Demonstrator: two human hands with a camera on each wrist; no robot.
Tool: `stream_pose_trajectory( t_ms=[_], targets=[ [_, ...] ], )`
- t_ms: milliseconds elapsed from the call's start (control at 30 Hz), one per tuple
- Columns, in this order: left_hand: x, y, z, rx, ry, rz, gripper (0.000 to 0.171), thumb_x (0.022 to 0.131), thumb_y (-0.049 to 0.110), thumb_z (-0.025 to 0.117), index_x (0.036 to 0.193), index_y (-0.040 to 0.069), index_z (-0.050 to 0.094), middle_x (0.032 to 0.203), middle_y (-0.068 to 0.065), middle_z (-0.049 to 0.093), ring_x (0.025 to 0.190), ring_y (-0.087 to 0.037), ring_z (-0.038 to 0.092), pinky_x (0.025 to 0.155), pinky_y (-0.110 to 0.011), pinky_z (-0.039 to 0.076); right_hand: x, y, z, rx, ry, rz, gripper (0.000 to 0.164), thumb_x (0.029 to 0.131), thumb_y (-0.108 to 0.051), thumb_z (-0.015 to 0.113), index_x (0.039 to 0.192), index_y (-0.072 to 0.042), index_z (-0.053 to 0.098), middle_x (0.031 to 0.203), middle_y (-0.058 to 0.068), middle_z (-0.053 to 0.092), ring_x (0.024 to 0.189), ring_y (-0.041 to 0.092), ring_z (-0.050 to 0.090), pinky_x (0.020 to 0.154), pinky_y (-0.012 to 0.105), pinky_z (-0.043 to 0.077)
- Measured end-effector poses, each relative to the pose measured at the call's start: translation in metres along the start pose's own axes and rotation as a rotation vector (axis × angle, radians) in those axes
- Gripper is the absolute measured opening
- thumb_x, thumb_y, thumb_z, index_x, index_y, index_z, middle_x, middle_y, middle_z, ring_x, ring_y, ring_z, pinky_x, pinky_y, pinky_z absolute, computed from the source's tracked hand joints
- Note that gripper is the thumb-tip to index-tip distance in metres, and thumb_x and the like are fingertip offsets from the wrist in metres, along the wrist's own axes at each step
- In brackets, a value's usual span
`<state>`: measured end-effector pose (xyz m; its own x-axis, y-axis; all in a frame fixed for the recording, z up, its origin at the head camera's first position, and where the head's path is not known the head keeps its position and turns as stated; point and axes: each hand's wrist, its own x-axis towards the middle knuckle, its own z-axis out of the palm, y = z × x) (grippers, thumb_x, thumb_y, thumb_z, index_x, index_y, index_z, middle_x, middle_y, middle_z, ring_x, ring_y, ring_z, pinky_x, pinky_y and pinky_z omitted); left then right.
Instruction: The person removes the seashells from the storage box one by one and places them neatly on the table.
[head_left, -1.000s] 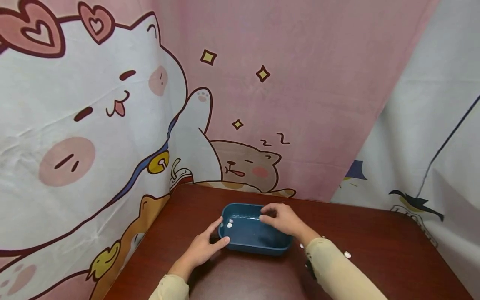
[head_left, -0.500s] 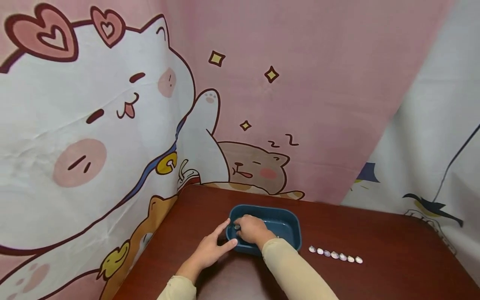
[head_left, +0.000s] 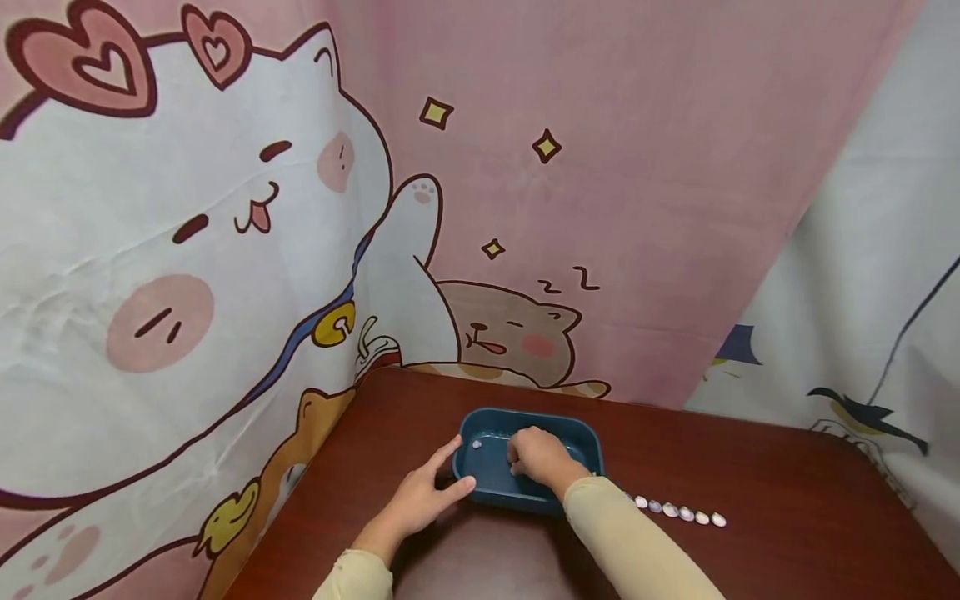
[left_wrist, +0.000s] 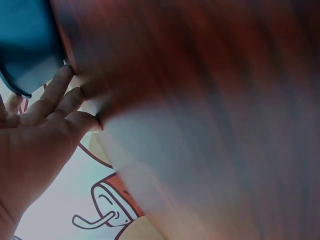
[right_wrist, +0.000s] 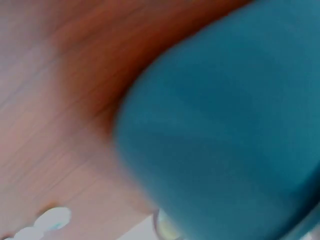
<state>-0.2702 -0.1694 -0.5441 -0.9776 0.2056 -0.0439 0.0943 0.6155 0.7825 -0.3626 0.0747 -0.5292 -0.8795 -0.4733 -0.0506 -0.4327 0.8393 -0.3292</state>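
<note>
A deep blue rectangular tray (head_left: 517, 500) stands on the dark red-brown table. My left hand (head_left: 423, 492) rests against its left end, fingers spread and fairly straight, the thumb at the near rim corner. In the left wrist view, those fingers (left_wrist: 59, 90) lie beside the tray's edge. My right hand (head_left: 542, 457) is inside the tray near its middle, fingertips drawn together on a small shell that they mostly hide. One small pale shell (head_left: 477, 444) lies on the tray floor at the left. The right wrist view shows mainly the tray's blurred outer wall (right_wrist: 210, 125).
Right of the tray, several small white and purplish shells (head_left: 670, 509) lie in a slanting row, partly behind the right sleeve (head_left: 622, 533). Some of these shells (right_wrist: 52, 219) also appear in the right wrist view. A cartoon-printed cloth (head_left: 637, 208) hangs behind the table.
My right hand went left to the two shells in the tray, then moved back right toward the middle. One shell now lies where two were. The left hand stays at the tray's end.
</note>
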Motion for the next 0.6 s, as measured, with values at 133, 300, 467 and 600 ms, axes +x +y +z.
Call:
stream_pose_trajectory(
  t_ms=[133,300,467,600],
  targets=[
    [0.000,0.000,-0.001,0.009,0.011,-0.001,0.083,0.099,0.062,0.068,0.168,0.032,0.035,0.160,-0.016,0.056,0.144,-0.044,0.056,0.112,-0.077,0.042,-0.012,0.015,-0.011,0.043,-0.032,-0.018,0.014,0.088,-0.007,0.087,0.085,-0.013,0.075,0.080,-0.003,0.066,0.074,0.015,0.057,0.074,0.038,0.057],
    [0.000,0.001,-0.001,-0.001,0.007,0.000,0.082,0.099,0.060,0.068,0.168,0.030,0.035,0.161,-0.016,0.054,0.144,-0.043,0.056,0.113,-0.076,0.042,-0.014,0.021,-0.012,0.004,-0.078,0.000,0.014,0.090,-0.010,0.086,0.092,-0.013,0.072,0.082,-0.003,0.064,0.076,0.014,0.057,0.078,0.039,0.057],
    [0.001,-0.001,0.002,-0.008,0.002,-0.002,0.083,0.098,0.062,0.068,0.168,0.030,0.035,0.160,-0.017,0.055,0.143,-0.043,0.057,0.112,-0.076,0.042,-0.018,0.022,-0.015,-0.027,-0.109,0.011,0.010,0.093,-0.014,0.084,0.094,-0.015,0.074,0.083,-0.004,0.065,0.078,0.014,0.057,0.081,0.039,0.058],
    [0.002,-0.002,0.003,-0.006,0.007,0.000,0.083,0.098,0.062,0.068,0.168,0.031,0.036,0.160,-0.017,0.056,0.143,-0.043,0.057,0.112,-0.076,0.042,-0.024,0.023,-0.019,-0.023,-0.102,-0.010,0.013,0.093,-0.014,0.084,0.086,-0.018,0.073,0.078,-0.006,0.062,0.075,0.014,0.056,0.075,0.035,0.055]
  ],
)
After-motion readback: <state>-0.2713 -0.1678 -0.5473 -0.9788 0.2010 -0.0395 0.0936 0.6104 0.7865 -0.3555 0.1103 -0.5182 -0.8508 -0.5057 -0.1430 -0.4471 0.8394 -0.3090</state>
